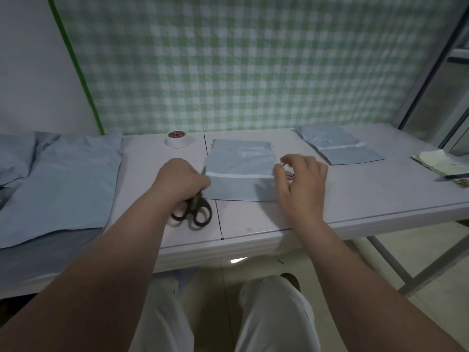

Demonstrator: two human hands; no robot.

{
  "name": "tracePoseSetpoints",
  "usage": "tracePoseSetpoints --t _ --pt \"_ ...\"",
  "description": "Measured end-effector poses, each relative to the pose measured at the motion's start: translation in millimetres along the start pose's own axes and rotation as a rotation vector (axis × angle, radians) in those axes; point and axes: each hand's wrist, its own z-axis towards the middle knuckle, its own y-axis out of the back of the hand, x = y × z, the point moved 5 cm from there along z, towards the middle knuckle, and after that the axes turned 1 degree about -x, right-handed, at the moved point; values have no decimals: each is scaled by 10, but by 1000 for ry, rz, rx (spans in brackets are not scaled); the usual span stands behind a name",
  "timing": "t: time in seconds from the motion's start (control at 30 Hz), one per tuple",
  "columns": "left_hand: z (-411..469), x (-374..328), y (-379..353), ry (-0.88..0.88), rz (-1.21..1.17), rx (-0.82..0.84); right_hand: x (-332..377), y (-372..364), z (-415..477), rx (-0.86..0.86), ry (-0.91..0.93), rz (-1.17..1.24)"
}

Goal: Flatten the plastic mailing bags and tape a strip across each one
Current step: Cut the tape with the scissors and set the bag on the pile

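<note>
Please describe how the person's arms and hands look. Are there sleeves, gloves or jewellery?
The left arm and the right arm are bare as far as the picture shows, with no sleeve in view. The left hand and the right hand wear no gloves. No ring, watch or bracelet shows on either.

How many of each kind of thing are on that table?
Taped blue bags: 2
Untaped bag stack, left: 1
White tape roll: 1
Scissors: 1
Paper pile: 1
Unclear item in right hand: 1
Total: 7
</note>
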Motion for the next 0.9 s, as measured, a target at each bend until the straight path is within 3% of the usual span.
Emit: tracePoseSetpoints --t 0.1,0.23,0.33,0.43,0.57,0.7,0.8,0.9 --pt "-108 -212 -131 25 -473 140 206 -42 -128 269 -167 306" --pt "-197 -483 -340 38 -808 318 432 -125 -289 634 -456 813" --pt "-193 -582 -487 60 -992 367 377 -94 -319 701 -662 1146" --pt "-209 -680 -639 99 -1133 362 295 -47 -344 748 -745 1269" --pt "-247 -814 -854 11 -949 371 197 37 -333 726 -759 1209" --pt "-109 -938 -998 -99 -733 248 6 196 -270 524 -809 1078" --pt "89 -1006 -1081 -213 -551 130 -144 312 -279 360 -905 1145" --pt "228 -1062 -1194 -351 -211 103 -222 345 -350 310 -1006 1235"
